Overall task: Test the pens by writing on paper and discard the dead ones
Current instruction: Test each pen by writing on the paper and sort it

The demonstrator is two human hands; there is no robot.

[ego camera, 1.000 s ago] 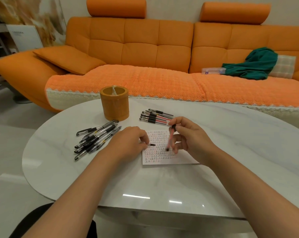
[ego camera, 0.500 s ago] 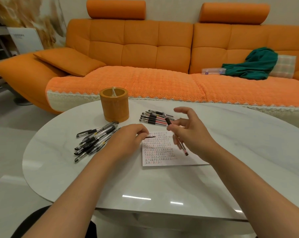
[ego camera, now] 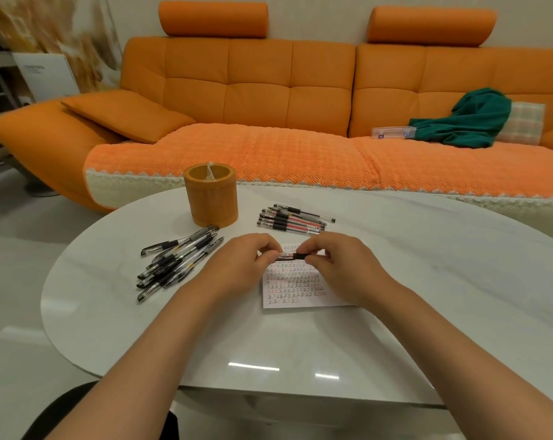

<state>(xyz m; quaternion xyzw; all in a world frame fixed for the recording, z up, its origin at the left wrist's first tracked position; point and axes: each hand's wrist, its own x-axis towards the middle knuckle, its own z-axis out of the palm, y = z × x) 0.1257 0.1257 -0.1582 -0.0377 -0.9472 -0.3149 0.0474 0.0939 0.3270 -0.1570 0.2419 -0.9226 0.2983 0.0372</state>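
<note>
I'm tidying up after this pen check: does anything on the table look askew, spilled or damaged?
Nothing spilled or damaged. Only the left pen pile lies criss-crossed beside the paper, while the far pen row sits neatly parallel.

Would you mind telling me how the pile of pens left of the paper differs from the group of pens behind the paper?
The left pile lies loose and criss-crossed; the far group lies in a neat parallel row. The left pile looks black and grey; the far group shows several red barrels. Both rest on the white table, with black grips.
</note>
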